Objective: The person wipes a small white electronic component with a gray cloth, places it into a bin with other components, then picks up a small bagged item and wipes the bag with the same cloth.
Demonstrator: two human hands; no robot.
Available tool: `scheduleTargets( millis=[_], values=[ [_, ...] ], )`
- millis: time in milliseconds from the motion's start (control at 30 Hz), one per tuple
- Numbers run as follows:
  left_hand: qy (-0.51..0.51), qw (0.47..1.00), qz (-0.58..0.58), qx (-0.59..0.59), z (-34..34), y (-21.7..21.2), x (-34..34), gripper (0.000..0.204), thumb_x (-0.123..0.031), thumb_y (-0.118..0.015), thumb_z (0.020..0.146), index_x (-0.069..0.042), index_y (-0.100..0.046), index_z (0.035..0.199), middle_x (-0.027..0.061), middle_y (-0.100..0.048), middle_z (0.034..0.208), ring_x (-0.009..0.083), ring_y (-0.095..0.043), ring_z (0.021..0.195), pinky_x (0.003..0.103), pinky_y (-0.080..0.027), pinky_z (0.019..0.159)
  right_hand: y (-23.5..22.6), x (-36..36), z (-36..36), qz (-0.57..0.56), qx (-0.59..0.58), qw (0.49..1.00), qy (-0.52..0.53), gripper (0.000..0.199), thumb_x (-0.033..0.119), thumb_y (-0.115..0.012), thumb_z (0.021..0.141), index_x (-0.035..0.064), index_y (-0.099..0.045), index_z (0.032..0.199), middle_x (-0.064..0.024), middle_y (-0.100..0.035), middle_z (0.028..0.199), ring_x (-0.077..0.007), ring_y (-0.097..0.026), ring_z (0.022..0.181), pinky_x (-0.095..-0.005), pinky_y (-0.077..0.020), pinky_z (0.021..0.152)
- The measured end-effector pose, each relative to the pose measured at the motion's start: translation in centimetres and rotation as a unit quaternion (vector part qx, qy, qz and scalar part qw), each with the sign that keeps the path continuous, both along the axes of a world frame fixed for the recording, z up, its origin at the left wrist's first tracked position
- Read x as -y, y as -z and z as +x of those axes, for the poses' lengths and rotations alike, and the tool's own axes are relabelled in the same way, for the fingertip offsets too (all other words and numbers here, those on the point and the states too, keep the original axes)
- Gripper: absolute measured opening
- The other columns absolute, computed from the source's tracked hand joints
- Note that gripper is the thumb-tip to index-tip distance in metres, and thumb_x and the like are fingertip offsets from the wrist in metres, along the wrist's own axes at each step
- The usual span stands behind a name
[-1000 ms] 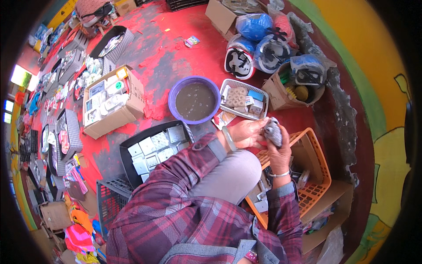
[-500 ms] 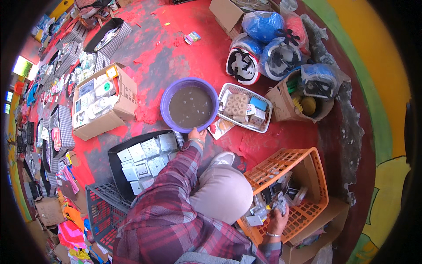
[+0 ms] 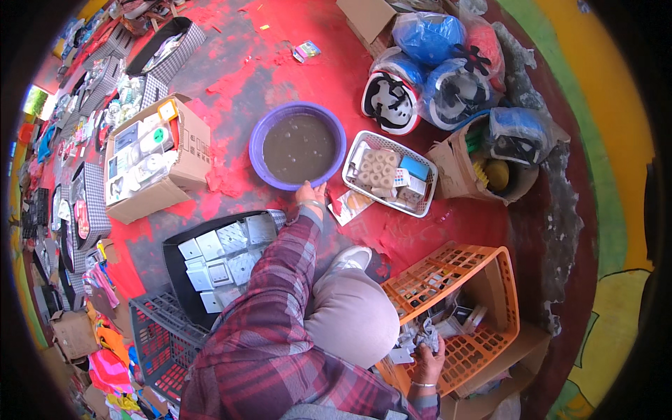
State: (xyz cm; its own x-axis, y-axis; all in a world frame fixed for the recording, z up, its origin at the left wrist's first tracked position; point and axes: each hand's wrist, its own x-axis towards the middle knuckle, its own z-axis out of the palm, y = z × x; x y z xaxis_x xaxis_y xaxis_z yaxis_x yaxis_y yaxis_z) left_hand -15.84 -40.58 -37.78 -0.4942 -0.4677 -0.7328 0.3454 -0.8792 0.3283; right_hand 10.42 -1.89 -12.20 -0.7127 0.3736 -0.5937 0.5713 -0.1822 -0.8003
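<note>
My left hand (image 3: 311, 193) grips the near rim of a round purple basin (image 3: 256, 175), which holds murky grey-brown water (image 3: 299, 148). At the lower right my right hand (image 3: 429, 362) is closed round a crumpled greyish piece (image 3: 428, 336); whether it is cloth or plastic I cannot tell. That hand is at the open side of a tilted orange plastic crate (image 3: 505, 283). Inside the crate lie small silvery boxes and mixed parts, partly hidden by the slats and my hand. Left of my knee, a black bin (image 3: 171, 255) holds several grey-white switch-plate-like boxes (image 3: 229, 238).
A white basket (image 3: 428, 199) with cardboard tubes and small boxes stands right of the basin. Farther right are bagged helmets (image 3: 458, 91) and an open carton (image 3: 455, 168). A full cardboard box (image 3: 192, 147) stands left; a dark grey crate (image 3: 157, 336) sits below it.
My right hand has shifted slightly left and down with the crumpled piece. The basin sits a little higher in the picture, my left hand still on its rim; the view has also shifted.
</note>
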Motion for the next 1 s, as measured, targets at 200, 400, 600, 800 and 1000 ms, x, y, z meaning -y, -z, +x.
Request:
scheduleTargets(
  millis=[200,400,600,800,1000],
  values=[
    [0.017,0.999,-0.016,-0.043,-3.1,0.9,3.3,0.036,-0.011,-0.034,0.094,0.002,-0.031,0.128,0.0197,-0.035,0.134,0.0363,-0.035,0.125,0.055,-0.029,0.103,-0.5,0.4,0.2,-0.007,0.02,1.0,0.008,0.048,-0.002,-0.057,0.076,0.0024,-0.045,0.123,-0.0078,-0.06,0.092,-0.0138,-0.059,0.068,-0.0251,-0.0514,0.052],
    [0.031,0.997,-0.009,-0.064,-5.5,0.5,4.8,0.036,-0.008,-0.033,0.092,0.004,-0.032,0.126,0.02,-0.036,0.132,0.0349,-0.034,0.126,0.051,-0.028,0.105,-0.4,0.4,0.7,-0.008,0.037,0.999,-0.002,0.047,-0.003,-0.055,0.077,0.0025,-0.046,0.122,-0.0074,-0.059,0.098,-0.0144,-0.059,0.076,-0.0265,-0.0527,0.057],
    [0.04,0.996,-0.004,-0.077,-8.0,1.2,5.9,0.028,-0.005,-0.038,0.089,0.003,-0.042,0.117,0.0175,-0.044,0.124,0.0324,-0.04,0.121,0.05,-0.033,0.103,-0.9,0.9,1.3,0.008,0.043,0.999,0.013,0.045,-0.001,-0.054,0.077,0.003,-0.046,0.121,-0.0067,-0.061,0.088,-0.0128,-0.058,0.064,-0.0235,-0.0492,0.053],
    [0.131,0.99,-0.012,-0.051,-9.2,1.6,7.0,0.032,-0.008,-0.042,0.089,0.002,-0.041,0.119,0.018,-0.042,0.127,0.0325,-0.039,0.121,0.048,-0.03,0.105,-0.9,1.1,1.8,0.011,0.045,0.999,0.025,0.046,0.0,-0.055,0.077,0.0032,-0.046,0.122,-0.0069,-0.061,0.088,-0.0126,-0.057,0.061,-0.0225,-0.0479,0.052],
    [0.323,0.942,-0.045,0.083,-7.9,0.8,8.7,0.029,-0.014,-0.05,0.087,-0.002,-0.046,0.113,0.0136,-0.051,0.113,0.0292,-0.05,0.103,0.043,-0.041,0.094,-1.1,0.8,1.8,0.009,0.048,0.999,0.013,0.047,-0.001,-0.056,0.076,0.0021,-0.045,0.122,-0.0078,-0.06,0.091,-0.014,-0.057,0.065,-0.0246,-0.0493,0.055]
  ],
)
